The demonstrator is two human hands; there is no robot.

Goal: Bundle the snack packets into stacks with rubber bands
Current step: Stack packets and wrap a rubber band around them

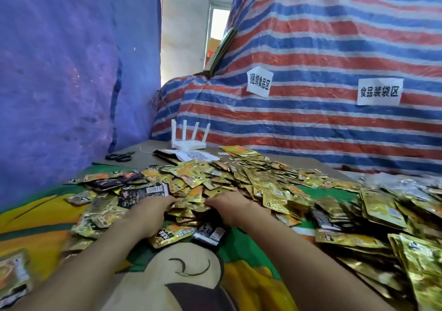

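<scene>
A wide heap of gold and black snack packets [239, 177] covers the table in front of me. My left hand [149, 211] reaches into the near side of the heap, its fingers among the gold packets. My right hand [230, 206] lies beside it on the heap, fingers buried in packets. Whether either hand grips a packet is hidden by the pile. A gold packet [171, 235] and a black packet [209, 234] lie just below my wrists. No rubber band shows.
A cartoon-print cloth [181, 275] covers the table. At the far edge stand a white router [189, 141], black scissors [119, 155] and a printed paper [193, 155]. A striped tarp with two paper signs [334, 71] rises behind; a blue tarp [59, 83] is at the left.
</scene>
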